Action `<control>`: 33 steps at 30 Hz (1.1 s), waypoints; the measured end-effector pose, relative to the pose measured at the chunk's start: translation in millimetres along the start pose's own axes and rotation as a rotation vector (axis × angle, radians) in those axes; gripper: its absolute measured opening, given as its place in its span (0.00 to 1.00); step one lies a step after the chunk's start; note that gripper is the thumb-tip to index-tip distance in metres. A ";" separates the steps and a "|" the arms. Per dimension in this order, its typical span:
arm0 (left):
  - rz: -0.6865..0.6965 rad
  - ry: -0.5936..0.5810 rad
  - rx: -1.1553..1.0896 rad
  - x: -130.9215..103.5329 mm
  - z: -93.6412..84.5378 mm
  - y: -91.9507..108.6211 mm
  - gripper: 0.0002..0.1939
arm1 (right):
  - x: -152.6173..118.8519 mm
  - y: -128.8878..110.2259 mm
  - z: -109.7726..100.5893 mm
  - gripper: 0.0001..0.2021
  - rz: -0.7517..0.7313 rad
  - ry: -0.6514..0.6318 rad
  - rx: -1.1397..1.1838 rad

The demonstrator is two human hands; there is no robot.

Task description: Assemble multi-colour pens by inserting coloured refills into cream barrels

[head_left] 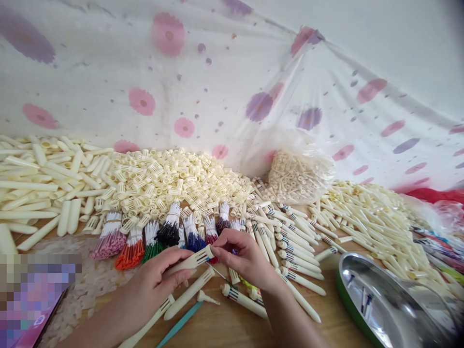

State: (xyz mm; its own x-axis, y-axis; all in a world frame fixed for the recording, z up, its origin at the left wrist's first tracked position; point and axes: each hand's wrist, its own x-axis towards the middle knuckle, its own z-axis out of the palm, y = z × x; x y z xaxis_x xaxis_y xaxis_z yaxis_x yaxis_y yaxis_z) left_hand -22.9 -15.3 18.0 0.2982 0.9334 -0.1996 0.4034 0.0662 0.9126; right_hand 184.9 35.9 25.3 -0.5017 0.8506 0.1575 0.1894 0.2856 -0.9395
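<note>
My left hand [150, 282] is wrapped round a cream multicolour pen barrel [198, 258], whose slotted end points up to the right. A blue slider shows in one slot. At that slotted end, my right hand [246, 253] has its thumb and fingertips pinched together; whatever is between them is hidden. Below the hands lie another slotted pen barrel [190, 294], a small cream pointed part [208, 297] and a teal stick-like tool [181, 323]. Behind them stand bundled refills, including pink [108, 237], orange [130, 253], black [170, 224] and blue [194, 237] ones.
Heaped slotted sleeves [174, 179] stretch along the back, with plain barrels [43, 179] at left. Assembled pens [297, 246] lie right of my hands. A clear bag of small parts [300, 176] stands behind. At right are more cream parts [373, 227] and a metal tray [380, 295].
</note>
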 end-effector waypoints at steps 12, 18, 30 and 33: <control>0.006 0.041 0.032 -0.2 1.5 -8.3 0.13 | -3.5 0.2 8.1 0.10 0.045 0.105 0.028; 0.007 0.032 0.043 -1.2 1.1 -1.9 0.14 | -2.1 2.5 10.6 0.13 0.089 0.120 0.158; 0.012 0.019 -0.017 -0.7 1.4 -8.4 0.13 | -4.5 -5.7 -5.7 0.13 0.058 -0.086 0.159; 0.006 0.019 -0.019 -0.3 0.9 -6.3 0.13 | -4.6 -6.1 -8.3 0.13 0.058 -0.108 0.153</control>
State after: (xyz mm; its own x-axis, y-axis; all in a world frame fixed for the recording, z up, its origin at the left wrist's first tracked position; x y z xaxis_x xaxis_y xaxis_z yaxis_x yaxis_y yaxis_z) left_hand -24.8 -16.3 12.0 0.2837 0.9405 -0.1871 0.3852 0.0670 0.9204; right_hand 193.1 33.9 32.8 -0.5827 0.8092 0.0759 0.0941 0.1599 -0.9826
